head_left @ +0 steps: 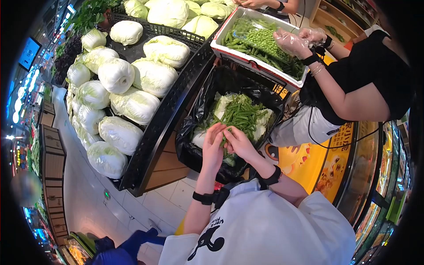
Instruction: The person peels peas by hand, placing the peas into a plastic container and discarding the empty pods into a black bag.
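Both of my hands are close together over a black-lined bin (185,132). My left hand (214,136) and my right hand (236,140) are closed with their fingertips meeting on a green pea pod (224,138), which the fingers mostly cover. Beneath them a heap of green pea pods (242,112) lies on pale cabbage leaves (264,118) inside the bin. Beyond the bin stands a white foam box (219,44) with more pods and a clear bag of shelled peas (261,39).
On the left, napa cabbages (115,76) fill a black crate stand (152,145). Round cabbages (168,13) lie at the back. A co-worker's gloved hand (292,44) is over the foam box, and another person's hands (254,3) show behind it. Cables hang at the right.
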